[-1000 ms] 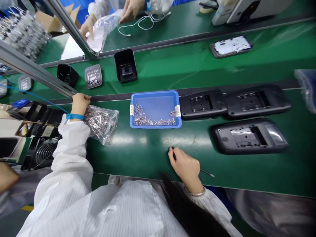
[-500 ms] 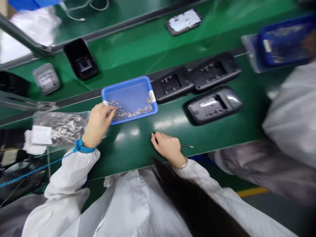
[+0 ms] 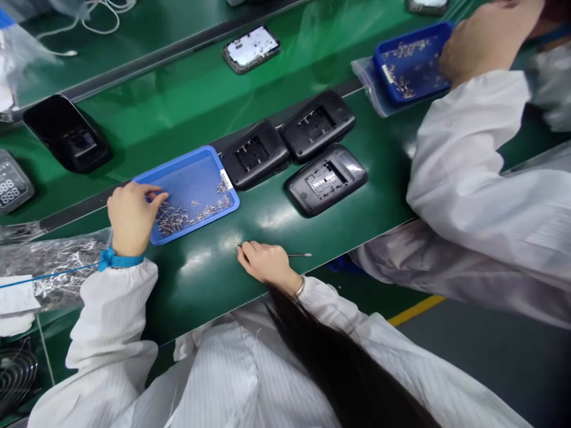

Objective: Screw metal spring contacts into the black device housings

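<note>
My left hand (image 3: 131,217), a blue wrist strap on it, is over the left end of a blue tray (image 3: 194,236). Its thumb and index finger are bent close together, and anything between them is too small to make out. Small metal battery contacts (image 3: 172,220) lie loose along the tray's near side. My right hand (image 3: 267,263) rests on the green bench, closed around a slim tool (image 3: 300,255) whose flat metal tip sticks out to the right. The tool's handle is mostly hidden in the fingers.
Three black plastic housings (image 3: 328,178) lie right of the tray. A bag of metal parts (image 3: 71,261) lies at left. Farther back are a black casing (image 3: 66,134) and a housing with a white panel (image 3: 252,47). A co-worker's hand (image 3: 484,44) is at another blue tray (image 3: 413,98).
The view has swung right, so bench items appear farther left. My left hand has lifted slightly from the metal contacts. My right hand keeps the tool. The co-worker's arm now shows.
</note>
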The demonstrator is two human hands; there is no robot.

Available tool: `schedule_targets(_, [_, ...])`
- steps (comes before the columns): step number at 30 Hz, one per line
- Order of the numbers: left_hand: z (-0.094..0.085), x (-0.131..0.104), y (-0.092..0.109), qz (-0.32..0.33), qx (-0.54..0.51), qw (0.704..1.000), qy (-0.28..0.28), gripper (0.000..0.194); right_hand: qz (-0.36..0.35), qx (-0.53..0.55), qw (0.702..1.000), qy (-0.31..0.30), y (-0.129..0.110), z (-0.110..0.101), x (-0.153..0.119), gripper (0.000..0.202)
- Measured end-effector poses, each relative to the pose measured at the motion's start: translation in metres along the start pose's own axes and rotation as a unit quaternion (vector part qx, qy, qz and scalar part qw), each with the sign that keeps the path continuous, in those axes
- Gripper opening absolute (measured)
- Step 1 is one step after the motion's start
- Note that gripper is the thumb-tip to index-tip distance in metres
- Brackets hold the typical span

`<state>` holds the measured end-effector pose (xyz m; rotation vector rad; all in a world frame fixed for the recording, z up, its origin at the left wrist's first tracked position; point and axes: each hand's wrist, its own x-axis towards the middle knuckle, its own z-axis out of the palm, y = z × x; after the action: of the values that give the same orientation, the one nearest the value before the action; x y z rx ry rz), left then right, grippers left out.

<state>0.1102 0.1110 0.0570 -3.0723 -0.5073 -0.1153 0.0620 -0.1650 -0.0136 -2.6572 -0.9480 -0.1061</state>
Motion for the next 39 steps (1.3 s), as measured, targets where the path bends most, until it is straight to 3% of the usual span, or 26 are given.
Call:
schedule_targets(7, [0.018,0.008,-0.009,0.044,-0.006,0.998,-0.033,0.008,0.001,0.015,1.0,-0.01,0.002,-0.001,0.001,0.037])
schedule_targets(10, [0.018,0.009,-0.009,0.078,-0.032,0.996,0.031,0.015,0.001,0.018,1.0,-0.008,0.0,0.002,0.001,0.037])
schedule_targets(13, [0.012,0.0,-0.002,0.102,-0.123,0.98,0.119,0.028,-0.008,0.021,1.0,-0.009,-0.001,-0.002,-0.001,0.037])
schedule_targets(17, [0.011,-0.044,0.016,0.14,-0.228,0.956,0.12,0.033,0.012,0.036,0.998,0.047,0.023,-0.031,-0.007,0.04])
schedule_targets(20, [0.023,-0.091,0.03,0.171,-0.316,0.931,0.058,0.023,0.14,-0.002,0.98,0.138,0.064,-0.057,-0.003,0.036])
schedule_targets(22, [0.032,-0.118,0.037,0.15,-0.383,0.911,0.015,0.017,0.241,-0.052,0.96,0.129,0.088,-0.065,0.002,0.034])
schedule_targets(24, [0.039,-0.138,0.043,0.137,-0.423,0.896,-0.001,0.013,0.3,-0.09,0.948,0.063,0.093,-0.066,0.006,0.036])
schedule_targets(26, [0.042,-0.151,0.047,0.162,-0.442,0.882,0.008,0.01,0.283,-0.082,0.955,-0.014,0.076,-0.065,0.003,0.037])
schedule_targets(29, [0.042,-0.16,0.043,0.234,-0.469,0.851,0.027,0.004,0.12,0.057,0.985,-0.11,0.021,-0.064,-0.009,0.038])
schedule_targets(31, [0.042,-0.163,0.034,0.267,-0.48,0.835,0.014,0.009,0.017,0.166,0.972,-0.163,-0.016,-0.063,-0.016,0.038])
schedule_targets(33, [0.044,-0.166,0.023,0.283,-0.489,0.825,0.011,0.012,-0.002,0.226,0.955,-0.195,-0.039,-0.06,-0.017,0.037])
schedule_targets(36, [0.043,-0.17,0.011,0.295,-0.49,0.819,0.036,0.011,0.026,0.277,0.938,-0.207,-0.045,-0.054,-0.011,0.027])
schedule_targets(39, [0.039,-0.174,0.008,0.295,-0.491,0.819,0.023,0.012,0.002,0.324,0.92,-0.22,-0.036,-0.05,-0.005,0.019])
